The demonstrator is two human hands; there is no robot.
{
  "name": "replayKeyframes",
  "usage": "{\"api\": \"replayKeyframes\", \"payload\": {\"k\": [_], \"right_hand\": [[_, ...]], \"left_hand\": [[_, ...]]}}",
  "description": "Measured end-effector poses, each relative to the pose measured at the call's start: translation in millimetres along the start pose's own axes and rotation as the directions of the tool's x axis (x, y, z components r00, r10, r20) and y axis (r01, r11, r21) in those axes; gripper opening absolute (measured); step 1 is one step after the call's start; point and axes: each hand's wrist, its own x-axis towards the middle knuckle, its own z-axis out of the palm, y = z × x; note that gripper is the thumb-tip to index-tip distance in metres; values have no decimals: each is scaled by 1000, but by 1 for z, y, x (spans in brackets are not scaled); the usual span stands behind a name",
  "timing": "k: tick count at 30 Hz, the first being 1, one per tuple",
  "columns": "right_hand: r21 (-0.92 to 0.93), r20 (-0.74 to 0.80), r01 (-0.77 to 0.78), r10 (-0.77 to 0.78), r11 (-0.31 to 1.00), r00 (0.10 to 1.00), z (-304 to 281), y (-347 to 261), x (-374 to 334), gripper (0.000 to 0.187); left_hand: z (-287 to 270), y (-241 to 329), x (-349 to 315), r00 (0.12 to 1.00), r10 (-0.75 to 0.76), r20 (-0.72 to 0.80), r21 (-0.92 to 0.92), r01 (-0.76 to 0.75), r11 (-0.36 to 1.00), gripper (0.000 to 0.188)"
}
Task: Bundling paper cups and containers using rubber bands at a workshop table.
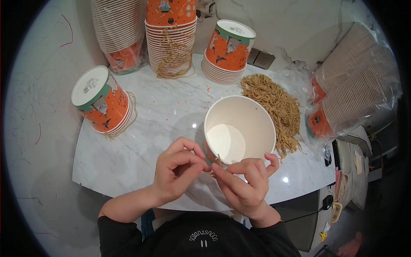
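Note:
A large paper bucket (261, 115), white inside, stands mouth up in front of me, tilted slightly toward me. A short piece of tan cord (219, 158) pokes up at its near rim. Just at that rim my left hand (177, 171) and my right hand (246, 182) meet, fingertips almost touching. Thumb and forefinger are pressed together on each hand, pinching the cord close to the bucket's wall. Much of the cord is hidden behind the fingers. The right little finger sticks out, away from the others.
A heap of tan cords (274, 107) lies right of the bucket. Upside-down orange buckets (105, 100) stand at left, with a tall cord-draped stack (171, 47) and a shorter stack (224, 60) behind. Plastic-wrapped bucket stacks (355, 94) lean at right. Orange scraps dot the marble table (171, 124).

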Motion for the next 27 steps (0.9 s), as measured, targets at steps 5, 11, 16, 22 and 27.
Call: {"api": "replayKeyframes", "payload": {"k": [5, 11, 16, 22, 27], "right_hand": [[40, 9, -41, 41, 998, 999, 1, 0, 0, 39], [111, 17, -59, 57, 992, 998, 2, 2, 1, 39], [201, 25, -112, 109, 973, 994, 1, 3, -1, 33], [313, 15, -168, 172, 935, 985, 2, 3, -1, 25], [356, -49, -212, 244, 910, 968, 3, 5, -4, 28]], "left_hand": [[2, -4, -2, 987, -158, 30, -161, 161, 974, 7], [3, -3, -2, 987, -158, 29, -121, 161, 980, 11], [5, -3, -3, 990, -143, 17, -102, 144, 984, 18], [10, 10, 3, 995, -101, 25, 65, 99, 993, 33], [14, 1, 6, 984, 147, -100, 314, -109, 943, 45]]}}
